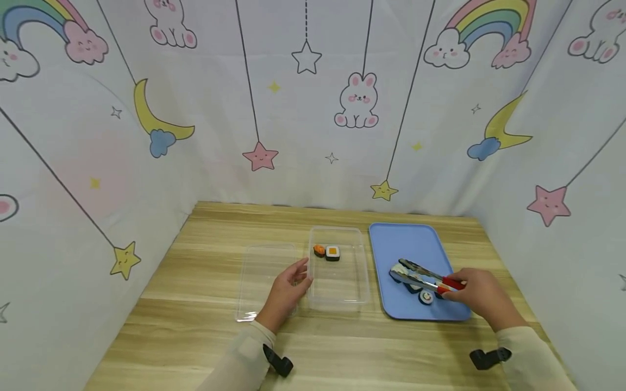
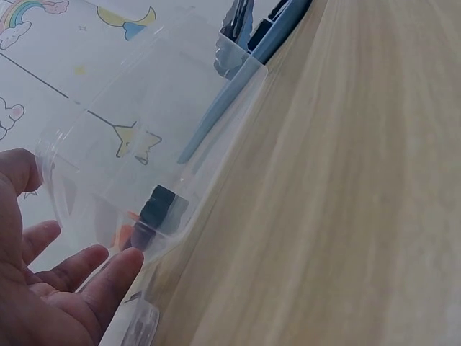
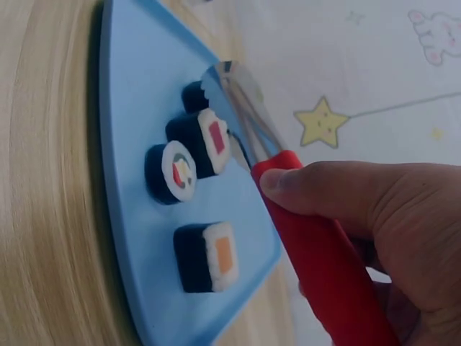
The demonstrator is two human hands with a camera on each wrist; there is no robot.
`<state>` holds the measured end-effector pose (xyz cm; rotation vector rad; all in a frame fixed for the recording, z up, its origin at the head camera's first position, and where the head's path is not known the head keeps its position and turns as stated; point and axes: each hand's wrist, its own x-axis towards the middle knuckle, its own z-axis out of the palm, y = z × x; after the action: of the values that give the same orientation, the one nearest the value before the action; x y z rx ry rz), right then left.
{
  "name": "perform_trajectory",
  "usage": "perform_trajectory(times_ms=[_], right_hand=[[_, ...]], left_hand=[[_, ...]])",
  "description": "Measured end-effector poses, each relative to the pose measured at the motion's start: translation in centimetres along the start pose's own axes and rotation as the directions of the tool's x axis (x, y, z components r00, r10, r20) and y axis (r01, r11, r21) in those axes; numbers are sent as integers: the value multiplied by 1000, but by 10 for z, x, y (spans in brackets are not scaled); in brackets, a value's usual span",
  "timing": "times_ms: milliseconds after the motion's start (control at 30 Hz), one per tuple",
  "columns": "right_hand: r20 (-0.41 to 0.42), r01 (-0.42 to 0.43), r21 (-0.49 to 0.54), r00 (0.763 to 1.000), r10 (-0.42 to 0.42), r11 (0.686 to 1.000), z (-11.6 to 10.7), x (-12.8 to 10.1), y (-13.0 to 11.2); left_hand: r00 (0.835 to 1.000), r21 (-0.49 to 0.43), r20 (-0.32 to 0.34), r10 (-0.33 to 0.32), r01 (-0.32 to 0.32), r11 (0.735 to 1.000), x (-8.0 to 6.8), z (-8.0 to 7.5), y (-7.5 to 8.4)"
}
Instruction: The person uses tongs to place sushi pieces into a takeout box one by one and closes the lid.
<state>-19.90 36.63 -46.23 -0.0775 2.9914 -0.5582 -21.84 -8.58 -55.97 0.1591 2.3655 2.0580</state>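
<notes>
My right hand (image 1: 459,283) grips the red handle of metal tongs (image 1: 421,276), thumb on top in the right wrist view (image 3: 288,184). The tongs (image 3: 241,108) reach over several toy sushi rolls (image 3: 198,140) lying on a blue tray (image 1: 411,244); their tips hover at the farthest roll (image 3: 193,94). My left hand (image 1: 302,274) rests with relaxed fingers against the left wall of a clear plastic box (image 1: 337,290). Inside the box lie an orange sushi piece (image 1: 319,250) and a dark roll with an orange centre (image 1: 332,253). In the left wrist view the box (image 2: 180,94) stands between my thumb and fingers (image 2: 108,270).
A clear lid (image 1: 261,277) lies flat on the wooden table (image 1: 195,304), left of the box and partly under my left hand. Cloth walls with rainbows, stars and rabbits close in the table on three sides. The blue tray (image 3: 137,94) sits near the table's right edge.
</notes>
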Motion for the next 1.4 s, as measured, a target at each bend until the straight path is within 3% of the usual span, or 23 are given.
perform_trajectory(times_ms=[567,1000,1133,1300,1400], right_hand=[[-65,27,8,998,-26,1000,3,0,0],[-178,99,37,980,-91,994,-20,5,-19],[-186,128,33,975,-119,991,-25,13,-35],[-177,189,39,968,-179,981,-25,26,-59],[-165,234,41,960,-224,971,-22,33,-76]], left_hand=[[1000,6,0,3,-3,1000,0,1,-1],[1000,-9,-10,-20,20,1000,1,1,-2],[1000,-7,-7,-30,30,1000,-2,2,9],[999,-9,8,-34,34,999,-12,-1,34],[1000,-12,8,-23,23,1000,-15,-1,39]])
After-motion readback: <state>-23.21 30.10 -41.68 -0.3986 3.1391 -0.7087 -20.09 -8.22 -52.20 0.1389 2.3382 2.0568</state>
